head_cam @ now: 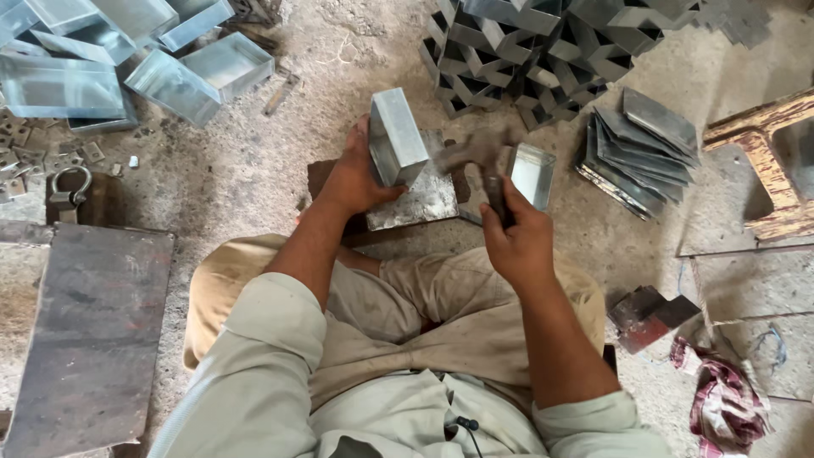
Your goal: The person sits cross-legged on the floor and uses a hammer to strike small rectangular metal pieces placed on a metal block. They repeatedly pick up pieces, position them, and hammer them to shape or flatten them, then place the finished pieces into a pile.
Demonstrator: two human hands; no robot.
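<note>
1. The left hand (352, 178) is closed around a shiny metal box (395, 137). It holds the box up on its side, on top of a flat metal block (424, 199).
2. The right hand (517, 242) is closed tight around the handle of a hammer (479, 157). The hammer head is blurry and sits just beside the box, up above the right hand.
3. A small open metal tray (534, 174) stands just above the right hand. I cannot tell if anything is inside it.
4. Far up and to the left of the left hand lie big open metal boxes (178, 72). The ones I can see into look empty.
5. Above both hands is a pile of folded metal pieces (526, 59), stacked close together.
6. Up and to the right of the right hand is a stack of flat metal sheets (640, 153).
7. Down and to the right of the right hand lies a red checked cloth (725, 399).
8. To the left of the left arm sits a dark flat slab (89, 339).
</note>
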